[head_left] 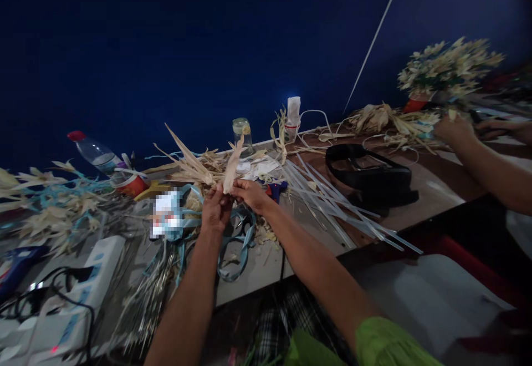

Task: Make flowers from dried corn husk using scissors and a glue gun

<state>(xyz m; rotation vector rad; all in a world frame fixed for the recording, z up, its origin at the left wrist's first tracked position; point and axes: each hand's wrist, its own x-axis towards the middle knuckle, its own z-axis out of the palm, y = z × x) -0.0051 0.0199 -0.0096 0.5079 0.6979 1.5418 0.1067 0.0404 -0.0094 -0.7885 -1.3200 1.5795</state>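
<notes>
Above the table, my left hand (215,206) and my right hand (251,194) meet with fingers pinched around the lower end of one pale corn husk strip (232,165). The strip stands upright, its wide part above my fingers. Just behind it lies a heap of dry corn husks (195,166). Curls of light blue tape (236,269) lie below my hands. A blue glue gun (276,189) is partly hidden beyond my right hand. Clear glue sticks (332,202) are spread to the right.
Husk flowers (54,216), a tipped plastic bottle (93,152), a bundle of thin wires (147,294) and a white power strip (89,283) with cables lie left. A glass jar (242,133) stands behind. On the right are a black strap-like object (369,174) and a co-worker's hands (457,130).
</notes>
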